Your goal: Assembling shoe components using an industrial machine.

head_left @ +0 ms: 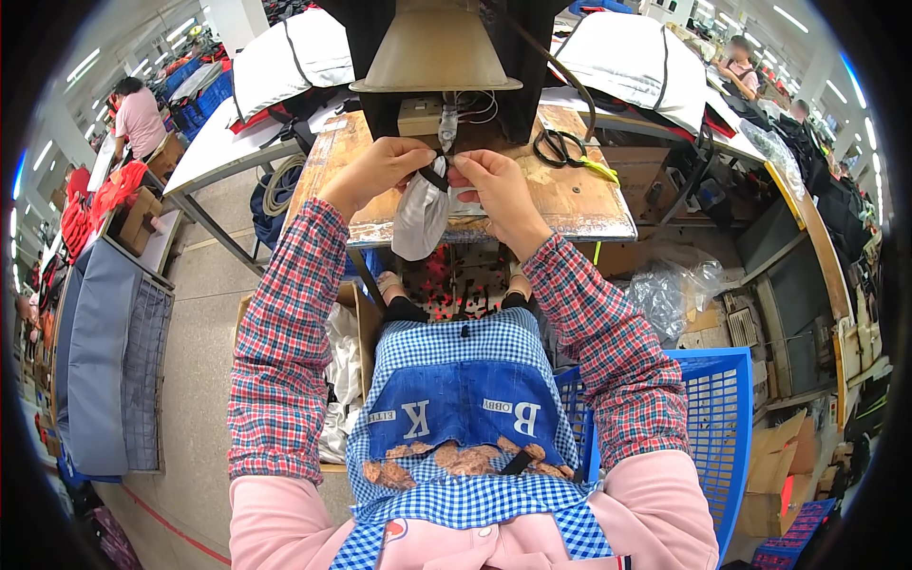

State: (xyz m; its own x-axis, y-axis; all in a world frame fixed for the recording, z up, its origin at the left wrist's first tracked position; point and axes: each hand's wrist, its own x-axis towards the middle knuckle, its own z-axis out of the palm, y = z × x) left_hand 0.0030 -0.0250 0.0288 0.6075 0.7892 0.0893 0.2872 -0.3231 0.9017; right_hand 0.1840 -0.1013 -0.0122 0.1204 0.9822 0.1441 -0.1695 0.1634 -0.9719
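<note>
A white cloth piece with a black band [421, 220] hangs from my fingers over the front edge of a worn wooden worktable. My left hand [372, 175] is closed in a pinch on its upper edge, by the black band. Close beside it, my right hand [502, 195] pinches the same cloth from the other side, thumb and forefinger together. Both sets of fingertips are directly below the metal tip [447, 123] of a dark machine. Above that tip hangs a beige cone-shaped lamp shade [435, 52]. The fingers hide exactly where the cloth meets the tip.
Black-handled scissors [560, 149] lie on the wooden tabletop [589, 214], right of my hands. A blue plastic basket [717, 418] stands at my right, and a cardboard box [366, 332] with white cloth at my left. White-covered piles [627, 62] flank the machine. Other people work farther off.
</note>
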